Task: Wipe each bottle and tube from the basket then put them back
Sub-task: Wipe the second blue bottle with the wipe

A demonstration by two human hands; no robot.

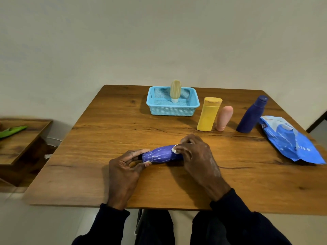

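A purple bottle (160, 155) lies sideways low over the wooden table (109, 131), held between both hands. My left hand (124, 169) grips its cap end. My right hand (197, 156) presses a small white wipe (175, 149) against its other end. A light blue mesh basket (172, 103) at the back holds one beige tube (175, 91) standing on its white cap. To the basket's right stand a yellow bottle (208, 114), a pink tube (224, 118) and a dark blue bottle (252, 115).
A blue pack of wipes (290, 140) lies at the table's right edge. A lower wooden tray table (19, 138) with something green (12, 130) on it stands off to the left. A pale wall rises behind the table.
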